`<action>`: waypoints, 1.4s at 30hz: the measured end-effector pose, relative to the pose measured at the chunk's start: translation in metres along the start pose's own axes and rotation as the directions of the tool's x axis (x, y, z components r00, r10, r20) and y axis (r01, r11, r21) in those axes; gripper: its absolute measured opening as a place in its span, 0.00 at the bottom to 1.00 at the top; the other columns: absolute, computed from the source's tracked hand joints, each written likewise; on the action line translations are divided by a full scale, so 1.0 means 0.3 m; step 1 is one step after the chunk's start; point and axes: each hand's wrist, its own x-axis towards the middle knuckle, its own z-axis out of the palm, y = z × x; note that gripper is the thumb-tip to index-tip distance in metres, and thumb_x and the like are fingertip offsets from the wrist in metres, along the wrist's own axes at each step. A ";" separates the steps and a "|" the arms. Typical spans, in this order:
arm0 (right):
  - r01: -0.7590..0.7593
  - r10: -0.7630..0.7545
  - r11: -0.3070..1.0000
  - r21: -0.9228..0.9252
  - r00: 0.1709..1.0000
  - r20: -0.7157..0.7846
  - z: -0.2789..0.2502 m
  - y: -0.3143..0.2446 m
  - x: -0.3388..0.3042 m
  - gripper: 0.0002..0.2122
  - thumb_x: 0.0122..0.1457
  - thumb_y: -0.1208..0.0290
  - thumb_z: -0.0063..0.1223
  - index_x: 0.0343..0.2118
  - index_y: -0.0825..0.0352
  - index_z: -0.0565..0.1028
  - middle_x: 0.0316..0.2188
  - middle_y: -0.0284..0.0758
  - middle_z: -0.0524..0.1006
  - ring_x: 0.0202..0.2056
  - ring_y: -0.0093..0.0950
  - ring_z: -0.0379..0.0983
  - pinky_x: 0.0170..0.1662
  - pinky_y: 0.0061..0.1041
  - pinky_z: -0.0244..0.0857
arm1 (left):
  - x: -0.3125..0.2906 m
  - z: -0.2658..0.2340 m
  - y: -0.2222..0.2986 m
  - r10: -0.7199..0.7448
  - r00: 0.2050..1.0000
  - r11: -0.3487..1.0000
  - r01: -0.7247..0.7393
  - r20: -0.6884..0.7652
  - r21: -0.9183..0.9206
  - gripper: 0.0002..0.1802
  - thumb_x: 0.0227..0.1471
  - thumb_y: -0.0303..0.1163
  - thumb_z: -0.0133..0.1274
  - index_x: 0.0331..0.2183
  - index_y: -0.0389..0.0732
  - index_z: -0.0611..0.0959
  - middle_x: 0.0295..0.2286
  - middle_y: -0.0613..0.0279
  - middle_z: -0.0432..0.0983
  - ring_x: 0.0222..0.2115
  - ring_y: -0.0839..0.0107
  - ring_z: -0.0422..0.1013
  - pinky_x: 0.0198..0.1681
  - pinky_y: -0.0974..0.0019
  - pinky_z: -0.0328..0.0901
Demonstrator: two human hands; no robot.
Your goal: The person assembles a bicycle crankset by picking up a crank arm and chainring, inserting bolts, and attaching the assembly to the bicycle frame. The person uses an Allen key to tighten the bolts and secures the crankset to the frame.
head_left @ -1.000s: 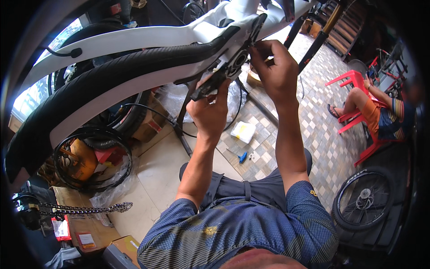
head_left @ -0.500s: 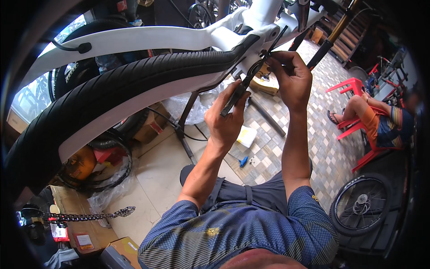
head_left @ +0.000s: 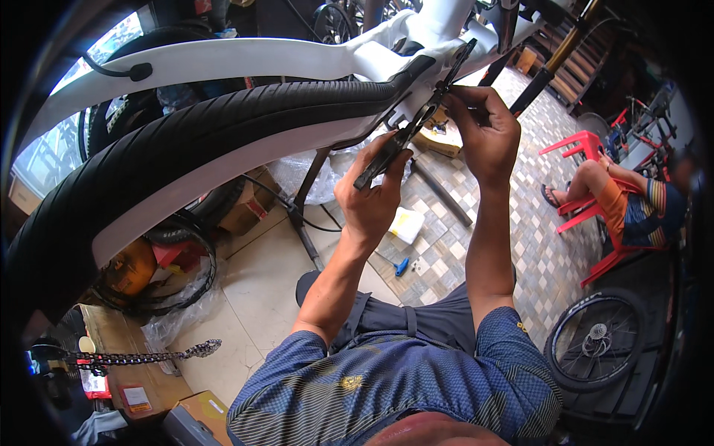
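My left hand (head_left: 366,197) wraps around a long black tool (head_left: 388,158) that looks like pliers, with an oval gap near its middle. The tool slants up to the right, its far end in front of the white bike frame (head_left: 375,63). My right hand (head_left: 483,134) is closed, thumb and fingertips pinched beside the upper part of the tool. Those fingertips hide whatever they hold. Just left of both hands runs the frame's lower arm, topped by a ribbed black guard (head_left: 223,119).
A blue-handled tool (head_left: 401,266) and a white packet (head_left: 406,224) lie on the floor. At the left a chain (head_left: 149,357) hangs over a cardboard box (head_left: 141,383). To the right, a person sits on a red chair (head_left: 576,215) near a bicycle wheel (head_left: 597,340).
My left hand has shifted slightly left and down. The black tool has turned in it, so its oval gap and wider far end now show. My right hand stays almost in place.
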 end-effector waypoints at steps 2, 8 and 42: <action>0.000 -0.001 0.997 -0.072 1.000 -0.002 -0.002 -0.019 0.000 0.06 0.58 0.77 0.63 0.37 0.72 0.80 0.31 0.34 0.83 0.31 0.16 0.78 0.34 0.17 0.71 | 0.001 -0.002 -0.004 -0.022 1.000 1.000 0.022 0.002 -0.020 0.16 0.48 0.22 0.65 0.41 0.35 0.83 0.33 0.53 0.83 0.31 0.68 0.81 0.34 0.69 0.72; 0.020 -0.023 0.975 -0.222 1.000 -0.009 0.005 -0.073 -0.003 0.07 0.57 0.74 0.64 0.35 0.72 0.80 0.28 0.36 0.83 0.29 0.19 0.80 0.31 0.19 0.71 | -0.011 0.007 -0.043 -0.095 0.995 0.991 0.094 -0.015 -0.094 0.16 0.48 0.22 0.66 0.41 0.34 0.83 0.33 0.53 0.83 0.31 0.71 0.81 0.35 0.71 0.72; 0.257 -0.201 0.929 -0.267 0.955 0.219 -0.032 -0.038 0.042 0.09 0.63 0.68 0.56 0.30 0.69 0.77 0.22 0.35 0.78 0.27 0.26 0.79 0.29 0.24 0.68 | 0.027 0.009 -0.006 -0.209 0.978 0.958 0.200 -0.022 -0.204 0.08 0.52 0.15 0.59 0.36 0.25 0.84 0.32 0.52 0.83 0.29 0.70 0.79 0.31 0.67 0.80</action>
